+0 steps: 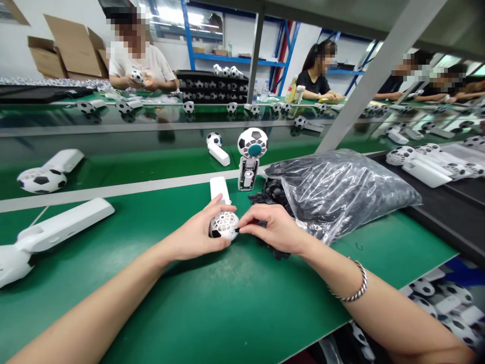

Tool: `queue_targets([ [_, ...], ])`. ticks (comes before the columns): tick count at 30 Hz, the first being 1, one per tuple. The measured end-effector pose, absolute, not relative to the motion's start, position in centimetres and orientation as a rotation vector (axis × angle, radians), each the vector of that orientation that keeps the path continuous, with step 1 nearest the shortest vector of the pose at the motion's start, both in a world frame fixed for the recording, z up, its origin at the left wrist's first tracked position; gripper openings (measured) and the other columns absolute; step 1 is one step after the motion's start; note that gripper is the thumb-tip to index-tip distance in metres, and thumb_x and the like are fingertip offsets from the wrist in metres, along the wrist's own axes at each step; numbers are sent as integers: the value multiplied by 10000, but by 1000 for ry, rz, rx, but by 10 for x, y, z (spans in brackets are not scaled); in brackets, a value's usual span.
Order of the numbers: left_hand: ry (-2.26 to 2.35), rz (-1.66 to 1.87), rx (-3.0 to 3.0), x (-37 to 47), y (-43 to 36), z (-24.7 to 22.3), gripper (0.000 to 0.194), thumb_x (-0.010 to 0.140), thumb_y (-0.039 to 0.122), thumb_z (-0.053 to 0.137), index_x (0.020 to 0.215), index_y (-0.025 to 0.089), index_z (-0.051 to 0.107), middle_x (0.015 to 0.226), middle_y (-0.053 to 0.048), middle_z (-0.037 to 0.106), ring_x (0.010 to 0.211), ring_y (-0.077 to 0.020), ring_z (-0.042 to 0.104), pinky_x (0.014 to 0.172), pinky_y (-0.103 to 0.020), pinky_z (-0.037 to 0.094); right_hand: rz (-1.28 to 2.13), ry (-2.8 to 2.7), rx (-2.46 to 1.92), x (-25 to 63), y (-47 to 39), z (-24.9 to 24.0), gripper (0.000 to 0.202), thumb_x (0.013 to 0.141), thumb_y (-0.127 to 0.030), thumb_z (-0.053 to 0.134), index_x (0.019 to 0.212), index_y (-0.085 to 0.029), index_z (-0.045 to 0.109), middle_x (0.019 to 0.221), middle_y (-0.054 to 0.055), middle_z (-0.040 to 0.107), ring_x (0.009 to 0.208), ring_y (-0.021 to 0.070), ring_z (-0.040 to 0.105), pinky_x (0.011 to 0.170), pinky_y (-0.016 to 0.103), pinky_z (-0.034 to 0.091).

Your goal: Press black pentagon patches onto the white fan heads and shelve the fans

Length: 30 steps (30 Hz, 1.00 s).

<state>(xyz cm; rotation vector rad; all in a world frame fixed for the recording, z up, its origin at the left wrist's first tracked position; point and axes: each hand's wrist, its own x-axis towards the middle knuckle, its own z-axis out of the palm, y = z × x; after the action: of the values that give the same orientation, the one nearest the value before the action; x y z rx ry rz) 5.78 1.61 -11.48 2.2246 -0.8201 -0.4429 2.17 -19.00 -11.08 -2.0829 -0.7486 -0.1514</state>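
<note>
My left hand is wrapped round the ball-shaped head of a white handheld fan, whose handle points away from me on the green table. Black patches show low on the ball's left side, and the rest of its visible grille is white. My right hand pinches a small black piece against the right side of the ball. Loose black pieces lie beneath and behind that hand, beside a clear plastic bag full of dark pieces. Behind stands a soccer-patterned fan with its handle open.
White fans lie at left, one handle close to my left arm. A conveyor belt carries more soccer fans across. At right is a black tray with fans. A slanted metal post rises beyond the bag. Several co-workers sit opposite.
</note>
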Motion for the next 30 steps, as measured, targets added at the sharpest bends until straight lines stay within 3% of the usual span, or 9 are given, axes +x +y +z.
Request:
queue_targets([
  [5,-765,-366,2209,53,8,-116,553,668,411,642,1165,249,463,1426,-67,241,1336,-260,33,1071,-441,195,-151,-894,-2032,25,-185,-117,143,798,-63,601,847,-189,646,830,1,616,835,134,557,795,261,436],
  [10,-755,-288,2165,49,3,-121,394,712,309,586,1088,238,490,1350,-35,389,1340,-230,31,1078,-427,201,-168,-742,-2017,32,-184,-125,183,752,-137,678,912,-194,609,862,0,502,803,117,509,754,239,431],
  [16,-673,-289,2094,47,0,-122,390,688,244,588,1060,204,478,1384,-89,323,1340,-252,22,1075,-462,159,-91,-589,-2015,41,-183,-130,322,665,-277,759,856,-171,523,858,-20,484,721,96,463,660,207,408],
  [20,-670,-307,2085,47,1,-122,382,685,243,591,1051,213,488,1378,-89,330,1342,-245,29,1068,-441,179,4,-546,-2108,39,-188,-124,197,786,-314,640,779,-163,514,763,-26,513,668,95,470,612,204,395],
  [22,-657,-286,2108,47,1,-124,408,672,281,620,1054,226,488,1379,-88,327,1342,-249,55,1061,-436,193,21,-521,-2323,37,-194,-120,162,796,-305,628,780,-167,543,760,-12,534,688,114,488,624,221,391],
  [25,-646,-236,2139,46,1,-126,430,654,356,657,1030,239,486,1348,-79,369,1339,-256,98,1060,-438,193,25,-481,-2658,36,-202,-117,175,712,-247,712,822,-182,592,814,11,562,786,161,508,670,250,386],
  [30,-740,-252,2182,47,3,-123,385,656,288,639,1006,242,488,1285,-68,357,1303,-254,201,1048,-433,228,163,-480,-2692,35,-203,-119,73,753,-125,643,774,-177,597,752,-5,581,697,126,519,612,217,379],
])
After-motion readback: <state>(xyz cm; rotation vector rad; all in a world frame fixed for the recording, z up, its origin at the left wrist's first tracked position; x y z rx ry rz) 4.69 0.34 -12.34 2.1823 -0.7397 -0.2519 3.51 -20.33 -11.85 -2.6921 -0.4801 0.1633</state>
